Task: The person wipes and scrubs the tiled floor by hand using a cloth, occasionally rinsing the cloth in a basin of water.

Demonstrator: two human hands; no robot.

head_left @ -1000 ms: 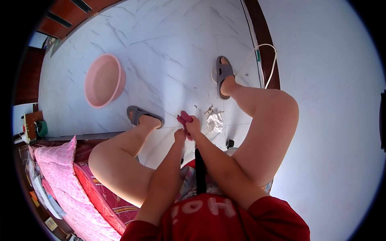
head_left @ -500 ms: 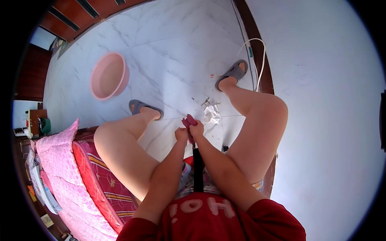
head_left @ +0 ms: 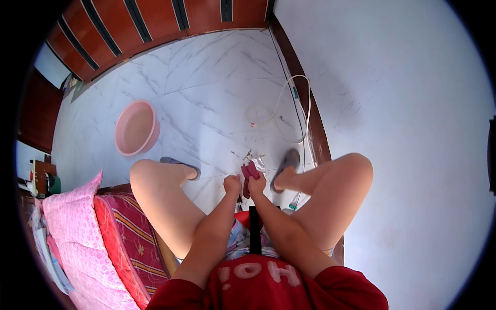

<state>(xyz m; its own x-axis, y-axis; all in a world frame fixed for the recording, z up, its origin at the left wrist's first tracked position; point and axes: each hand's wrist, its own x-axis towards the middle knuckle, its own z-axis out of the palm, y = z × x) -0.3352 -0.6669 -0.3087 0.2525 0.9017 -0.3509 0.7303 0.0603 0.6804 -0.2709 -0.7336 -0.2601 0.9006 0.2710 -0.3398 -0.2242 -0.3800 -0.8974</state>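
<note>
Between my legs, low over the floor, my right hand is closed on a dark pink bundle, which looks like cloth. Part of the bundle hangs below the fingers. Just to its left, my left hand is a closed fist beside the bundle; what it grips, if anything, is too small to make out. Crumpled white plastic lies on the floor beyond my right hand, with small brown scraps around it.
A pink basin stands on the marble-look floor at left. A white hose loops near the right wall. Red cabinets line the far side. A bed with pink bedding is at lower left. Grey slippers are on my feet.
The view has tilted up, showing more of the cabinets. My right foot has moved back towards me. My left hand has come away from the bundle, leaving a small gap.
</note>
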